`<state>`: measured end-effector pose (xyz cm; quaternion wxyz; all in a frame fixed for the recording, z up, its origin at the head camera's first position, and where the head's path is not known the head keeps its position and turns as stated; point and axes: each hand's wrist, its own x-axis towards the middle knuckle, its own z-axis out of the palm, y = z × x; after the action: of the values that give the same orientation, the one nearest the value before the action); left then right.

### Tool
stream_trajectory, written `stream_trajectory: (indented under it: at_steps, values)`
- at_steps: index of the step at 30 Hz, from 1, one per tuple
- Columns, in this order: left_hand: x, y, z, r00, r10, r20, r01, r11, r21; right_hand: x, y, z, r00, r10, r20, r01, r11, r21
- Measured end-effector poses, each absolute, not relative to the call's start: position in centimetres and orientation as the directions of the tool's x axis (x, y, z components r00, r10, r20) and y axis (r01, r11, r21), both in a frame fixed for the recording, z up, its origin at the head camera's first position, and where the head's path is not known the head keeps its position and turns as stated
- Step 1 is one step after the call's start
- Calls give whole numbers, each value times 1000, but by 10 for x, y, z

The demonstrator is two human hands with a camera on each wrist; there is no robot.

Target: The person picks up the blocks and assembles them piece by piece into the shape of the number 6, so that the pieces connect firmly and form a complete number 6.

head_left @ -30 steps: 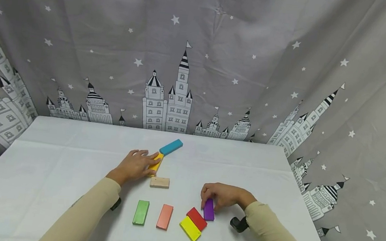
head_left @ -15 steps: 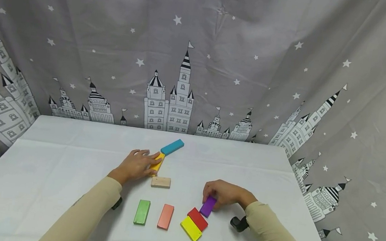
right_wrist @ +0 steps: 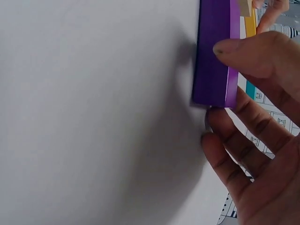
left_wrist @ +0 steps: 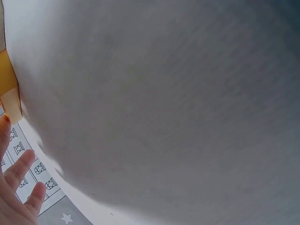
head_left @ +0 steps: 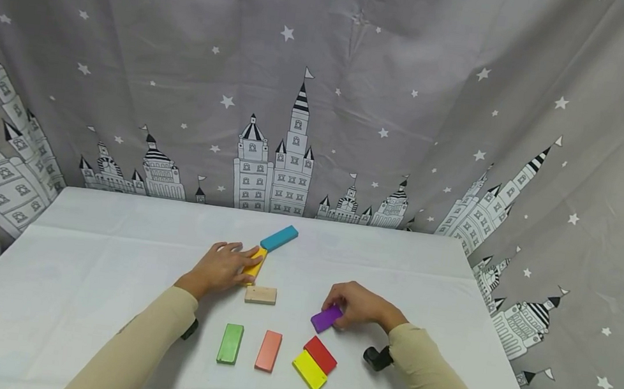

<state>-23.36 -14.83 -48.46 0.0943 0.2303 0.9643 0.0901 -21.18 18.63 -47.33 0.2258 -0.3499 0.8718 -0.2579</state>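
Note:
In the head view my left hand (head_left: 218,272) holds a flat orange-yellow block (head_left: 260,264) between thumb and fingers, covering part of it. The left wrist view catches the end of this orange-yellow block (left_wrist: 7,72) at its edge, with the other fingers spread. A blue block (head_left: 279,238) meets its far end; a plain wood block (head_left: 260,295) lies by its near end. My right hand (head_left: 359,306) pinches a purple block (head_left: 325,318), thumb (right_wrist: 229,51) on its face in the right wrist view, with a shadow beside it on the white cloth.
Nearer me lie a green block (head_left: 230,344) and a salmon block (head_left: 268,351), set apart. To their right a red block (head_left: 320,354) and a bright yellow block (head_left: 309,371) sit side by side. A grey castle-print curtain (head_left: 358,97) hangs behind the white table (head_left: 109,248).
My right hand has carried the purple block away from the red one, leftward and farther back, turning it from nearly upright to slanted. My left hand stays on the orange-yellow block.

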Motion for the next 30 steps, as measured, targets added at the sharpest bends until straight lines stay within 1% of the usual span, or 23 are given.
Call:
stream_trajectory:
  at_steps: [12, 18, 23, 30]
  values:
    - [-233, -150, -486, -871, 477, -119, 449, 870, 206, -215, 164, -476, -735, -653, -184, -439, 665, -604]
    - [-232, -149, -486, -870, 478, -118, 452, 870, 196, -215, 153, -477, -765, -610, -207, -388, 693, -607]
    - [-232, -149, -487, -872, 474, -124, 446, 873, 199, -216, 145, -477, -783, -582, -220, -361, 714, -601]
    - [-234, -151, -490, -868, 483, -120, 456, 868, 198, -217, 135, -476, -797, -566, -213, -358, 726, -588]
